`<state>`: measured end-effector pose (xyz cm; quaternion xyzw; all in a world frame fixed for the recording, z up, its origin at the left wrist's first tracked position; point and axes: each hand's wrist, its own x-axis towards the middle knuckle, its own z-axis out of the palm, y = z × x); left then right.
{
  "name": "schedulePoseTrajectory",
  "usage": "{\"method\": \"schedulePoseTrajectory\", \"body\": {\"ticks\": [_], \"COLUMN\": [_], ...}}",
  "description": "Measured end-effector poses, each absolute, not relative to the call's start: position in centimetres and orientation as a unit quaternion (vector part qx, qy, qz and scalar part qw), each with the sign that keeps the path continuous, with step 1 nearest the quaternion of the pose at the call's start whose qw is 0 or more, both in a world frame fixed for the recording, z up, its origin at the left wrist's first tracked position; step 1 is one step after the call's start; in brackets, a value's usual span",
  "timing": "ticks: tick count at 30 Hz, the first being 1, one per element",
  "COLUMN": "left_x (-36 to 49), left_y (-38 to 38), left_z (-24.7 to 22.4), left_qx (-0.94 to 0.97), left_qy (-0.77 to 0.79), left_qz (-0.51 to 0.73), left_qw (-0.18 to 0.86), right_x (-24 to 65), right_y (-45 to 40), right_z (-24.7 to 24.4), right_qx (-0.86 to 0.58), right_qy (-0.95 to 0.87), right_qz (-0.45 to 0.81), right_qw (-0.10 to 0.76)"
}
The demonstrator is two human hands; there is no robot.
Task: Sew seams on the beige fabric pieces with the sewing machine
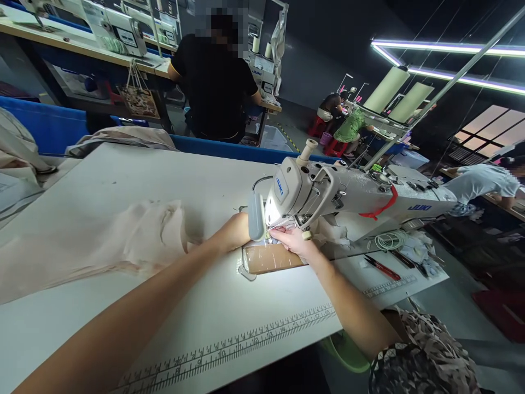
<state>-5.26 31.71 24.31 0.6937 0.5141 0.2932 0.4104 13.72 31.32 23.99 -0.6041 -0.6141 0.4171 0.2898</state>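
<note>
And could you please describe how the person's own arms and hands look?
The left hand and right hand are bare, with no visible gloves. A dark-and-beige patterned fabric sleeve ends above the right forearm; no sleeve shows on the left forearm.

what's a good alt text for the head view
Bare left hand and right hand are at the stitching end of a white JUKI sewing machine. Crumpled pale beige fabric lies on the white tabletop, left; a person in black is beyond.
</note>
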Motion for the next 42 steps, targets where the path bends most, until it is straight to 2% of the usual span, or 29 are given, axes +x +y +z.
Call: {"method": "schedulePoseTrajectory", "body": {"ticks": [16, 28, 42], "left_x": [-5.4, -5.4, -5.6], "left_y": [31.1, 31.0, 31.2], "left_z": [25.2, 25.3, 25.6], "left_qx": [0.692, 0.680, 0.688], "left_qy": [0.488, 0.491, 0.495], "left_qz": [0.296, 0.281, 0.261], "left_qw": [0.442, 0.467, 0.462], "right_x": [13.8, 14.3, 14.8], "right_y": [31.3, 31.7, 32.3], "right_z": [23.8, 22.8, 21.7], "right_qx": [-0.601, -0.542, -0.546], "right_qy": [-0.600, -0.621, -0.656], "right_qz": [0.442, 0.473, 0.435], "right_qw": [0.289, 0.312, 0.286]}}
